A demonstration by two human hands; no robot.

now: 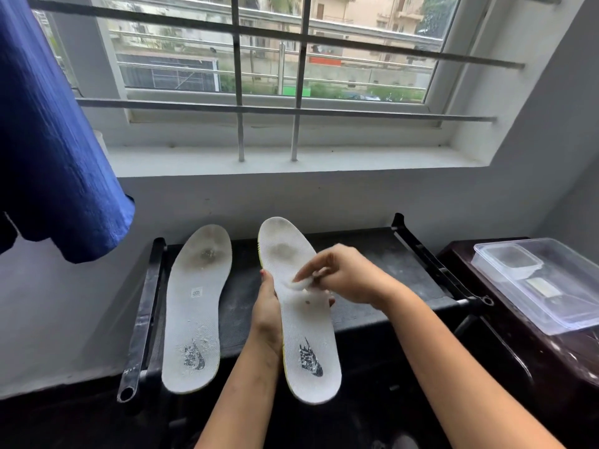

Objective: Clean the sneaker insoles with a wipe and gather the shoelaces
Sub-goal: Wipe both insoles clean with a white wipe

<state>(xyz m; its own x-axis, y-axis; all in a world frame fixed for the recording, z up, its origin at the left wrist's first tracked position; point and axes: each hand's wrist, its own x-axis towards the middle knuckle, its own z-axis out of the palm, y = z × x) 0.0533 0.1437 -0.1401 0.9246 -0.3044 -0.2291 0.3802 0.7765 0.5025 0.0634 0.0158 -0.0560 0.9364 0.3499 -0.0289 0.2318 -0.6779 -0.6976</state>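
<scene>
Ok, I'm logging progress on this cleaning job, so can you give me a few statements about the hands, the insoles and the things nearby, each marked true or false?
1. The left hand grips the white foam insole with the yellow edge. True.
2. The right hand pinches a white wipe against that insole. True.
3. The second white insole sits inside a sneaker. False: it lies bare on the black fabric rack.
4. The clear plastic lidded box stands on the window sill. False: it rests on the dark brown cabinet at the right.
</scene>
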